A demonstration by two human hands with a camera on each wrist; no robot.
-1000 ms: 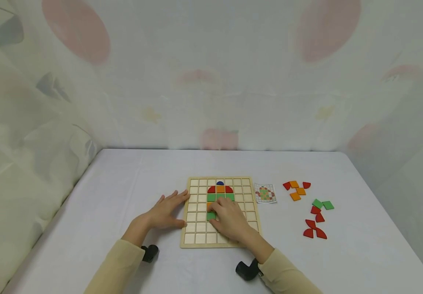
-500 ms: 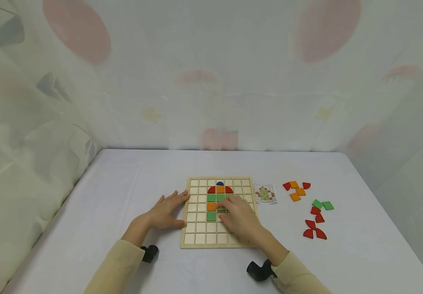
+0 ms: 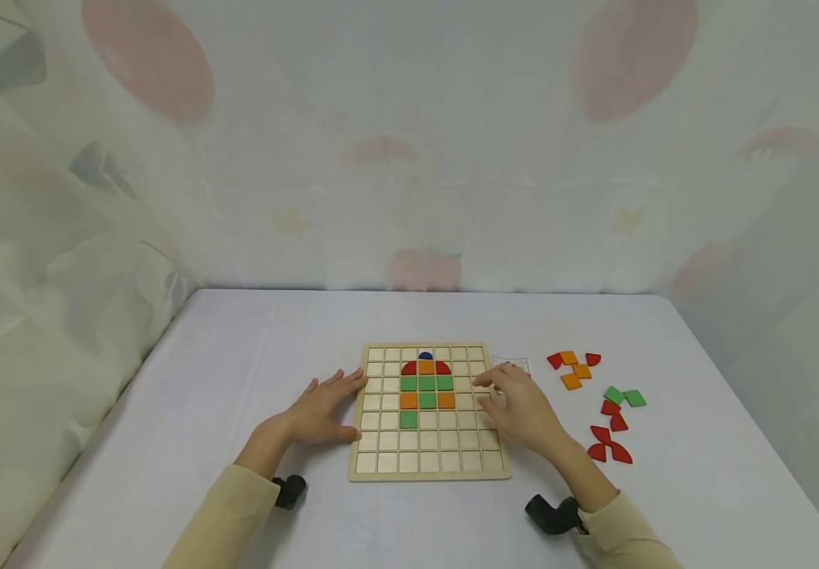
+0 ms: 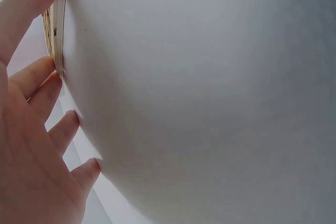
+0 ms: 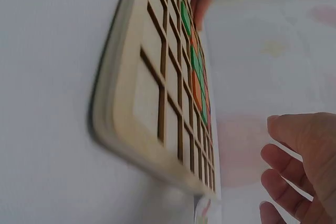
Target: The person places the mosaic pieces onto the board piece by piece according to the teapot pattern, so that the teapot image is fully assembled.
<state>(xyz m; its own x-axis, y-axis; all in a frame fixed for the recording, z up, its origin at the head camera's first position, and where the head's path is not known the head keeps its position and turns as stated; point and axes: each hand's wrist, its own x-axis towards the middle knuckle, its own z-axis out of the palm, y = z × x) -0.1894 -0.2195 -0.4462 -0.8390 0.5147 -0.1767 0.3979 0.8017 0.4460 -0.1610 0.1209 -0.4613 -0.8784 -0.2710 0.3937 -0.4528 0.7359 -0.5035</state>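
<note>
A wooden grid board (image 3: 381,476) lies on the white table. In its cells sit a blue half-round piece (image 3: 425,356), two red rounded pieces, green square tiles (image 3: 427,383) and orange square tiles (image 3: 446,401). My left hand (image 3: 322,409) rests beside the board with spread fingers, thumb and fingertips touching its left edge. Over the board's right edge hovers my right hand (image 3: 526,412), fingers loosely bent and thumb apart. Nothing shows between those fingers in the right wrist view. A printed pattern card (image 3: 516,362) is mostly covered by the right hand.
Loose pieces lie to the right on the table: orange squares (image 3: 571,382), green squares (image 3: 635,398) and several red rounded pieces (image 3: 621,453). Black wrist cameras (image 3: 552,515) are worn on both arms. A patterned cloth backdrop (image 3: 409,197) closes off the back and sides.
My right hand has let go of the board's middle and moved right, uncovering an orange tile right of the green one. It now covers most of the card. The left hand stays put.
</note>
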